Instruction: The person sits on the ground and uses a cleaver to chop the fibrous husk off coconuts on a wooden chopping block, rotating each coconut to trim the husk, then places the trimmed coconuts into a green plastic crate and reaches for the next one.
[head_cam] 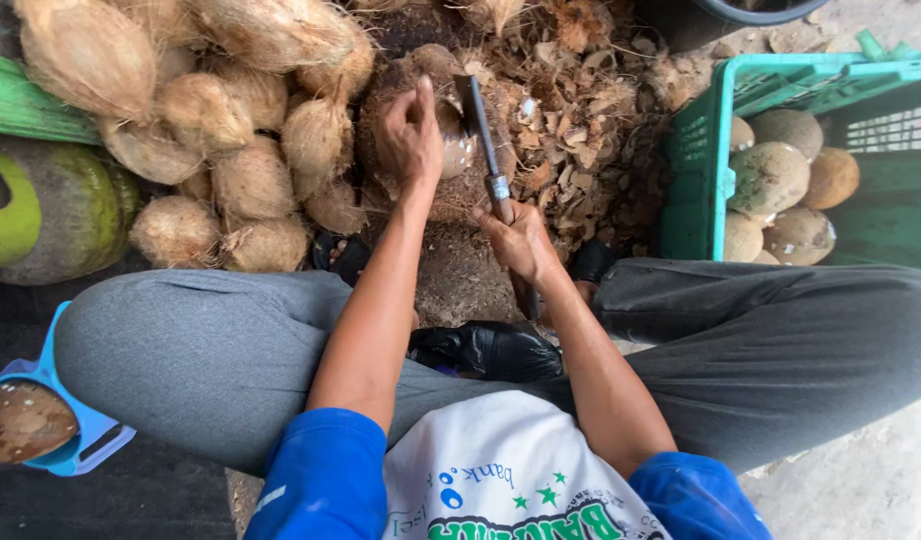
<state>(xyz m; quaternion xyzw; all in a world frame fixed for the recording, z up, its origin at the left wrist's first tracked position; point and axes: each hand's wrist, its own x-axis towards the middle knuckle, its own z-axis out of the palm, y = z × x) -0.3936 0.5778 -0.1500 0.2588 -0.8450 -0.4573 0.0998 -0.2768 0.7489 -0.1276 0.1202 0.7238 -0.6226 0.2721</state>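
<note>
My left hand (411, 135) grips a coconut (459, 148) on top of a fibrous brown chopping block (381, 95) between my knees. My right hand (521, 240) is closed around the handle of a dark cleaver (478, 115), whose blade rests against the coconut just right of my left hand. The coconut is partly hidden under my fingers; a pale peeled patch shows beside the blade.
A heap of husked brown coconuts (231, 120) lies to the left. A green plastic crate (716, 150) at right holds several peeled pale coconuts (771, 175). Husk chips (581, 130) litter the ground ahead. A black bag (486, 350) sits in my lap, a blue stool (66, 440) at lower left.
</note>
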